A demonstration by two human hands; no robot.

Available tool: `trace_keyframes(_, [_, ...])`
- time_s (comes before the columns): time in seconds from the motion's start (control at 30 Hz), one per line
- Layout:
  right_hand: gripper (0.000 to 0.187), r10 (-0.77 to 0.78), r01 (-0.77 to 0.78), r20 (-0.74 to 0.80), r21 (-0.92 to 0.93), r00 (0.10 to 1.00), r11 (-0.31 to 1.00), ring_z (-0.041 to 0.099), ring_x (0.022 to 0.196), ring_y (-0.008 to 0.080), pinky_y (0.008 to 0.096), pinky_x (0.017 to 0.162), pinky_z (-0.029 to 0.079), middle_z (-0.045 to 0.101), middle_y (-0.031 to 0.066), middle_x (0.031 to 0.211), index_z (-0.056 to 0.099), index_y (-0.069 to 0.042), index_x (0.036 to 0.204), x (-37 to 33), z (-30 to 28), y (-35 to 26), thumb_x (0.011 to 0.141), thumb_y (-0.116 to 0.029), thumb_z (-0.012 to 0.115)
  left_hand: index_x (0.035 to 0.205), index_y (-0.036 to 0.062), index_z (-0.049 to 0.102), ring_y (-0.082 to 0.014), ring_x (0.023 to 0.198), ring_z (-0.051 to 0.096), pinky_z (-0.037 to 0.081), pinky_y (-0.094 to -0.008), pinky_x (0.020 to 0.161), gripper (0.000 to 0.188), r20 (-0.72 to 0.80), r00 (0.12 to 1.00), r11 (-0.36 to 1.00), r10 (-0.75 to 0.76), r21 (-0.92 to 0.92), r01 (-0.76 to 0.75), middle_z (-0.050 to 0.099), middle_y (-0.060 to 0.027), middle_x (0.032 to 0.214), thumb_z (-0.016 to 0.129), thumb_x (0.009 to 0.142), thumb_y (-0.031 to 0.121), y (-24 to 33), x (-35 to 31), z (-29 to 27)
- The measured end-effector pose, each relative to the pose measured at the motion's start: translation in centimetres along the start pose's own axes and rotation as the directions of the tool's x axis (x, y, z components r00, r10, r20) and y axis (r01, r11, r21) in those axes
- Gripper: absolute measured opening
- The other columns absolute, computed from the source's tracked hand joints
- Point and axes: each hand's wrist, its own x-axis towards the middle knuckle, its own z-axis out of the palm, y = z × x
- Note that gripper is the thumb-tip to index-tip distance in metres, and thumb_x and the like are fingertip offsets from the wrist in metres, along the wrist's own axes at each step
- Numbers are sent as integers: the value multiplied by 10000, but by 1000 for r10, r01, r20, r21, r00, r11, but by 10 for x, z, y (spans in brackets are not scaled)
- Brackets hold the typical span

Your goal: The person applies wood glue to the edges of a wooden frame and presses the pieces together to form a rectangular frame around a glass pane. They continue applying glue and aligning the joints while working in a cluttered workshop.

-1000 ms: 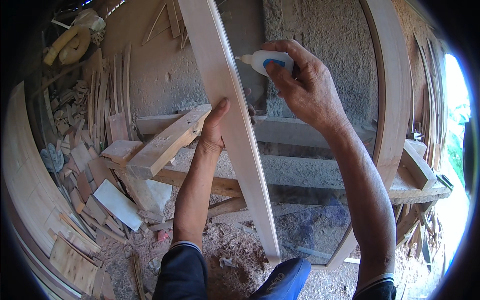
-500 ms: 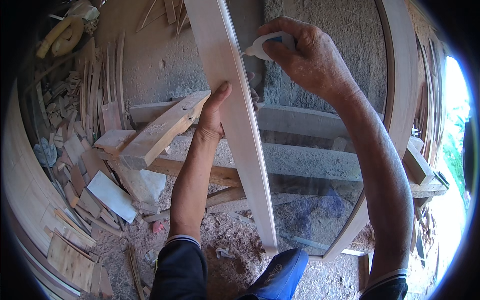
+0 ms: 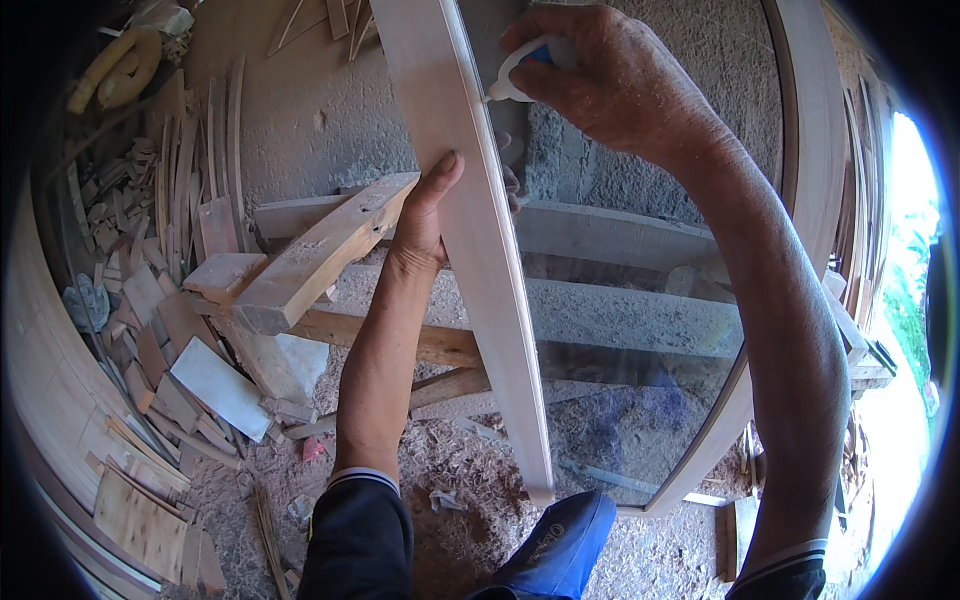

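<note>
A glazed wooden frame (image 3: 470, 230) stands upright before me, a clear glass pane (image 3: 620, 330) set between its pale side rails. My left hand (image 3: 428, 215) grips the left rail, thumb across its face and fingers behind, partly visible through the glass. In my right hand (image 3: 610, 90) is a small white squeeze bottle (image 3: 512, 77) with a blue label, held tilted. Its narrow nozzle points left and reaches the line where the pane meets the left rail. Whether anything comes out of it is too small to tell.
A wooden trestle with a thick beam (image 3: 330, 250) stands behind the frame. Offcuts (image 3: 150, 330) are heaped on the left, and wood shavings (image 3: 450, 450) cover the floor. Long strips (image 3: 860, 170) lean at the right. My blue-covered leg (image 3: 555, 545) is by the frame's lower end.
My right hand has moved slightly left and up with the squeeze bottle, bringing its nozzle along the rail's inner edge. My left hand keeps its grip on the rail.
</note>
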Motion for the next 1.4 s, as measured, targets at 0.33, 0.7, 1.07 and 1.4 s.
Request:
trace_keyframes(0.33, [272,120,-125,94,50,988,991,700,868,386,438,769,553,691,259,867,674,35,999,5,-1,0,796,-135,610,1303,-46,496,-183,671,713,644,-318,562,760,18,1000,1000,6,11,-6,668,-136,868,689,809,498,-1,0,-2])
trace_keyframes(0.7, [261,-30,25,54,84,998,996,694,879,389,445,780,547,688,263,852,677,46,971,-4,7,7,772,-94,585,1264,-3,557,-188,664,718,639,-320,624,719,1,1000,1000,1,16,-1,683,-133,845,700,787,515,-2,1,-3])
trace_keyframes(1.07, [311,-72,73,-8,72,997,995,661,967,418,458,841,524,675,285,927,647,41,1057,5,12,10,783,-101,600,1302,-26,516,-189,717,719,643,-311,610,744,25,999,999,27,30,-28,670,-130,922,691,802,497,0,2,-2])
trace_keyframes(1.4, [242,-29,43,-135,99,990,994,628,931,463,493,780,501,637,301,898,596,52,942,0,25,16,782,-125,640,1331,-17,492,-195,775,716,650,-325,637,789,45,998,996,35,79,-38,652,-145,1028,696,788,518,1,0,-2])
